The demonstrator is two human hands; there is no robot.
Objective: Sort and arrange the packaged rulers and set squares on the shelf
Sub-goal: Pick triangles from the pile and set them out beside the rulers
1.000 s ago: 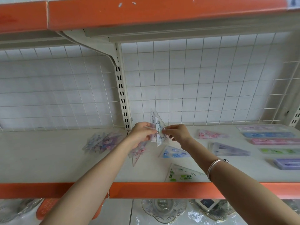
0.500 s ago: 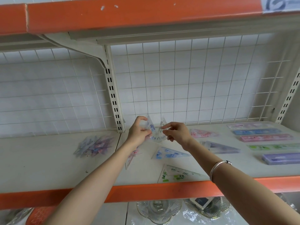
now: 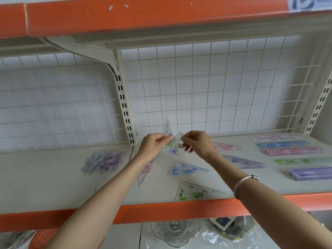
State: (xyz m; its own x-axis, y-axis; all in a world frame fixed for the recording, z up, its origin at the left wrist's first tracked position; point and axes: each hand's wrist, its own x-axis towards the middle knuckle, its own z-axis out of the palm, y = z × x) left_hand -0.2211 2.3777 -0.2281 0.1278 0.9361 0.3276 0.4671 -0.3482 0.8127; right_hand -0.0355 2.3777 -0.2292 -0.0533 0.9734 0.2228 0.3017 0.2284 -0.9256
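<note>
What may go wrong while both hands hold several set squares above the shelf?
The left hand and right hand only pinch the held set squares; the packets are fanned apart, so one may slip out.
The green set square lies near the shelf's orange front edge, close to the right forearm; a brush might push it off.

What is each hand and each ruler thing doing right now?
left hand: pinching the held set squares, up above the shelf.
right hand: pinching the same bundle.
blue set square: lying flat on the shelf, untouched.
green set square: flat, near the front edge.
loose pile: jumbled, at the left.
boxed rulers: flat, in a neat row at the right.
</note>
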